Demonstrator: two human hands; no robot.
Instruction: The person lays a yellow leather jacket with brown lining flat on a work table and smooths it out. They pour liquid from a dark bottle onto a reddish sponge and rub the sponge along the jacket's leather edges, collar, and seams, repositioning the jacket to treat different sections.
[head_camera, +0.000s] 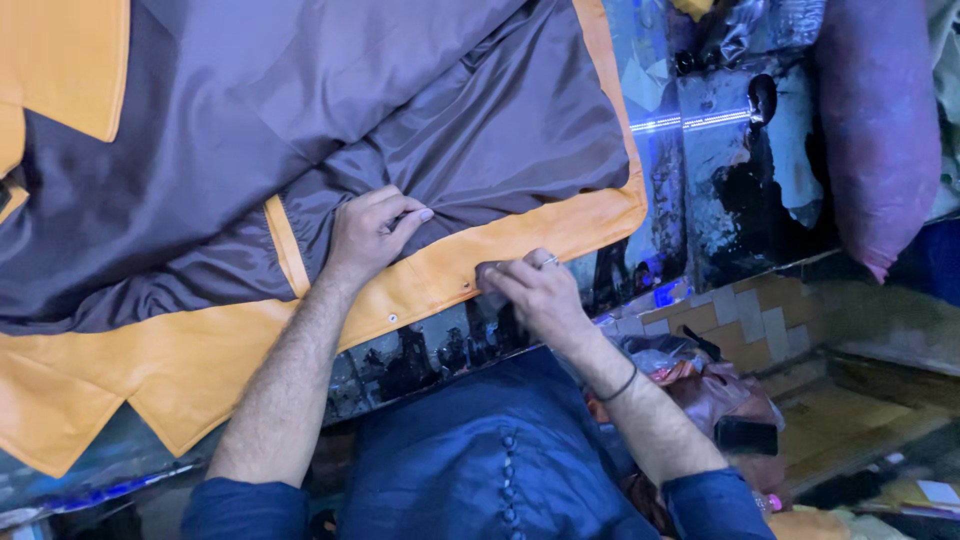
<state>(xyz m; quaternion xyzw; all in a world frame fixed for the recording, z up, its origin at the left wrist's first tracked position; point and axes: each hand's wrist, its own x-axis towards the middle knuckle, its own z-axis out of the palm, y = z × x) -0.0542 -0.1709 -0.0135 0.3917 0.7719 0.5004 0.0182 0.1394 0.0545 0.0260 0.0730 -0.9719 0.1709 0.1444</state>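
A dark grey jacket (330, 110) with orange trim lies spread flat across a worn, dark counter (720, 170), its lining side up. The left hand (368, 232) presses down on the grey cloth just above the orange border (520, 245), fingers curled loosely with the grip closed on a fold of fabric, pinning it in place. The right hand (533, 290) sits at the lower edge of the border, thumb and fingertips pinched together on the orange edge; something small may be between them, but it is too hidden to tell. A metal snap (392, 318) already shows on the border to the left of that hand, and another small stud seems to sit just beside the pinch, so part of the edge looks fitted. The stretch of border running up toward the rounded corner shows no fasteners, so, judging by that, work along the edge seems partly done with more left. A purple pillow (875, 130) rests well apart at the right.
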